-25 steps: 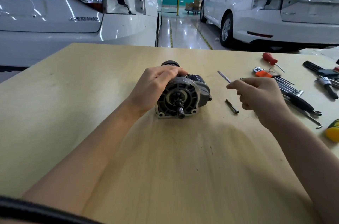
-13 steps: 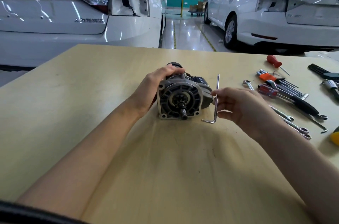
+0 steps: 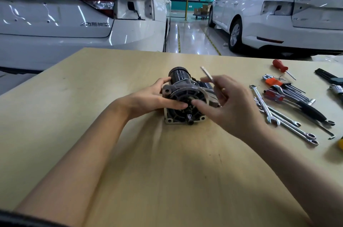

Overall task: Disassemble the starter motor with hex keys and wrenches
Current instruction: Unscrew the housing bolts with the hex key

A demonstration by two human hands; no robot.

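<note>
The left hand (image 3: 152, 99) was curled around the motor (image 3: 185, 100) on the desk (image 3: 92, 82); a blurred hex key (image 3: 207, 74) was pinched in the right hand (image 3: 228, 104).

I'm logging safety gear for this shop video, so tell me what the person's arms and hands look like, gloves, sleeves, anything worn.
Both hands are bare: no gloves on the left hand or the right hand. Both forearms are uncovered down to the bottom of the frame, with no sleeve showing. No watch, ring, wristband or marking is visible on either one.
</note>
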